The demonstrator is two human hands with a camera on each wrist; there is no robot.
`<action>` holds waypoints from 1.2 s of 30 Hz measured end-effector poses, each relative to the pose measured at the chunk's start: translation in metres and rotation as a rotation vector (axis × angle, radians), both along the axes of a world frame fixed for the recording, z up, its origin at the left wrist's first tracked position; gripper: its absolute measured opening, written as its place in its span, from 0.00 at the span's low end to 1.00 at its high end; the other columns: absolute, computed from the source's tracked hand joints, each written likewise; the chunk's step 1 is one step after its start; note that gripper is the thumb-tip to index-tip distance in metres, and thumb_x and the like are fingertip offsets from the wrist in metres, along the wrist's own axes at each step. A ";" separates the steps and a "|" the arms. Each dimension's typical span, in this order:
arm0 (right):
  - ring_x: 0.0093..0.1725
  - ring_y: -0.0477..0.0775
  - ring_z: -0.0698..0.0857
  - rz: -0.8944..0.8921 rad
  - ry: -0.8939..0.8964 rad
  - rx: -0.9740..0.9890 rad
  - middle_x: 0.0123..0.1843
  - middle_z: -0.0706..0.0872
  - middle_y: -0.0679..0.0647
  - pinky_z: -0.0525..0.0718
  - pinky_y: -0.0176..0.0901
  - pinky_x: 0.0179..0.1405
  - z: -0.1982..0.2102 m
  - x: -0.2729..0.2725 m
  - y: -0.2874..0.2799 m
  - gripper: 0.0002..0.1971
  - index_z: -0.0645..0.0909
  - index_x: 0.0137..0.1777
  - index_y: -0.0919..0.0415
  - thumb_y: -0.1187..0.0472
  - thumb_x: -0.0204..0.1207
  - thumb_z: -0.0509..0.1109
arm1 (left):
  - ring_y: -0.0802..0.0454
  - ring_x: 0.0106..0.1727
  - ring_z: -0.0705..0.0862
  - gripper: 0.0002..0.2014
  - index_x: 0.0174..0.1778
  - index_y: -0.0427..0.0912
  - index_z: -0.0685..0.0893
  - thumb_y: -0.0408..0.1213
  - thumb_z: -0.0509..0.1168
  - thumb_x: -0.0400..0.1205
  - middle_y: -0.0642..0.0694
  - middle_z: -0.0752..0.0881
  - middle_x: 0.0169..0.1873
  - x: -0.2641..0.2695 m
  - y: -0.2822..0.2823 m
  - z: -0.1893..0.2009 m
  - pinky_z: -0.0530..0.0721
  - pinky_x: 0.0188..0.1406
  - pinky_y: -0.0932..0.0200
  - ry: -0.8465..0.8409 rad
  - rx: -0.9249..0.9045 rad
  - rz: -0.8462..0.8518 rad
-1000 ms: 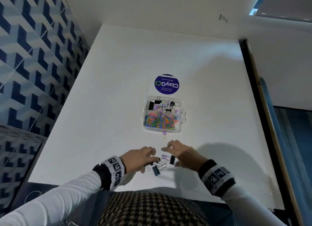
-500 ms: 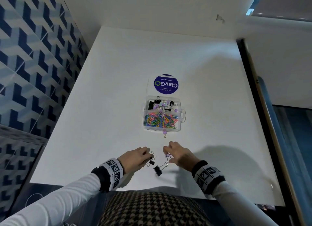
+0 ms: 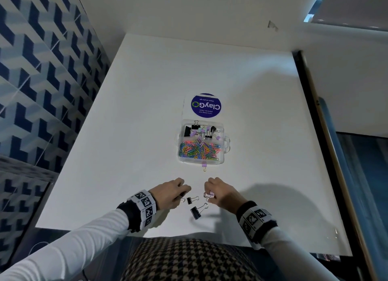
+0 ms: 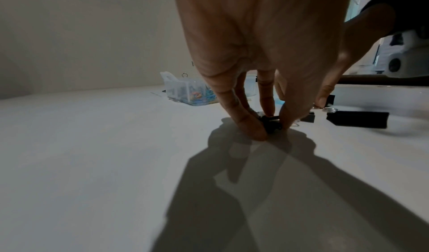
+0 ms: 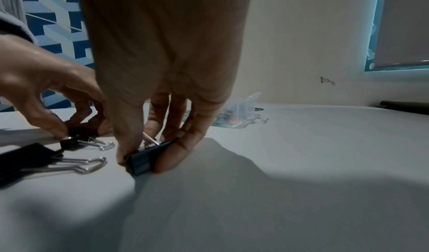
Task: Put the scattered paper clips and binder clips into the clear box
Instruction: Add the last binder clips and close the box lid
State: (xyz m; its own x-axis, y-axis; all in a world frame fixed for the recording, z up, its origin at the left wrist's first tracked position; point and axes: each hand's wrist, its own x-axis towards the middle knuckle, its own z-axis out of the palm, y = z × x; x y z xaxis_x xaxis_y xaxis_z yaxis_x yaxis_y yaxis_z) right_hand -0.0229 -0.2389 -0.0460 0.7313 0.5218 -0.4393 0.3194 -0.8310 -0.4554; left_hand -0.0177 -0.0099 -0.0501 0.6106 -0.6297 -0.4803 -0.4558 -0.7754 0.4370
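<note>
The clear box (image 3: pixel 223 159) lies open mid-table, with binder clips in its far compartment and several coloured paper clips in the near one. A lilac binder clip (image 3: pixel 204 165) lies against its near wall. Close to the table's front edge my left hand (image 3: pixel 184 195) (image 4: pixel 271 131) pinches a small black binder clip (image 4: pixel 271 124) on the tabletop. My right hand (image 3: pixel 207 196) (image 5: pixel 144 162) pinches another small binder clip (image 5: pixel 147 159). Between the hands lie a small black binder clip (image 3: pixel 190 200) (image 5: pixel 69 144) and a larger black binder clip (image 3: pixel 195 212) (image 5: pixel 23 157).
The box's lid (image 3: pixel 184 106) lies flat behind it, over a round blue sticker (image 3: pixel 205 105). The white table (image 3: pixel 136 113) meets a blue-patterned wall (image 3: pixel 42 71) on the left and a dark rail (image 3: pixel 310 113) on the right. My patterned lap (image 3: pixel 189 259) is below the front edge.
Both hands have curled down onto the loose binder clips. The right hand's spread fingers closed round one clip; the left hand took a small black one. Two black clips stayed put.
</note>
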 end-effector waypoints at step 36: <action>0.39 0.55 0.89 -0.955 -0.058 0.693 0.38 0.84 0.44 0.88 0.64 0.45 0.038 0.105 -0.011 0.08 0.80 0.37 0.45 0.59 0.67 0.76 | 0.35 0.63 0.78 0.25 0.69 0.36 0.69 0.45 0.63 0.80 0.32 0.75 0.64 0.138 -0.006 0.012 0.77 0.67 0.41 -0.076 -0.101 0.849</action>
State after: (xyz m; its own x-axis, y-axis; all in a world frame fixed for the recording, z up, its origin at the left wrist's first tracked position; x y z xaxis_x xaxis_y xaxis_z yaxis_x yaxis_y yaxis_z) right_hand 0.0823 -0.2503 -0.0083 0.9637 -0.1337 -0.2309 -0.2628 -0.3250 -0.9085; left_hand 0.1200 -0.0160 -0.0376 0.9227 0.0178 -0.3850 0.2303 -0.8264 0.5138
